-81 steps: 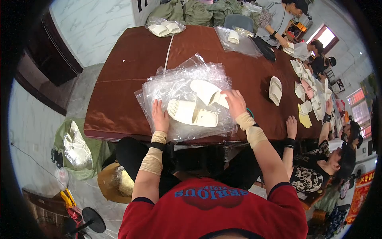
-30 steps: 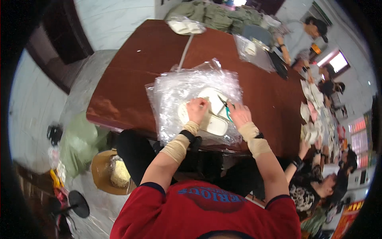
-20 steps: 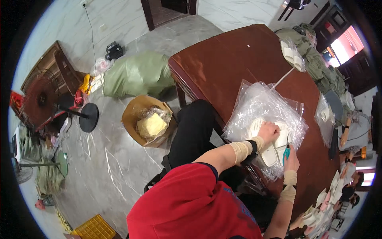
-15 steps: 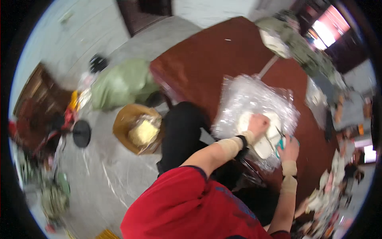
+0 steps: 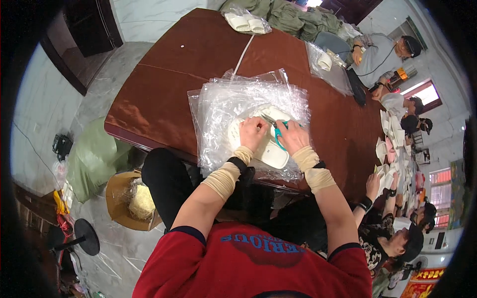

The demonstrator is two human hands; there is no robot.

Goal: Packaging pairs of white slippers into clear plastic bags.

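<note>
A pair of white slippers (image 5: 274, 156) lies on a stack of clear plastic bags (image 5: 213, 109) at the table's near edge. My right hand (image 5: 295, 137) grips scissors (image 5: 279, 141) with teal handles, their blades pointing up and left over the slippers. Close beside the blades, my left hand (image 5: 253, 133) has its fingers pinched together above the left slipper. Whatever may be between those fingers is too small to make out. Beige wraps and dark bands circle both my wrists.
The table (image 5: 164, 64) has a brown cover. Bagged white slippers (image 5: 246, 22) lie at its far edge, and another bag (image 5: 328, 64) is at the right. A cardboard box (image 5: 119, 201) stands on the floor at left. Co-workers sit along the right, near many white slippers (image 5: 392, 134).
My view has swung to the right, so the table, bags and hands now appear further left and sharper. The scissors stay in my right hand, and my left hand remains over the slippers.
</note>
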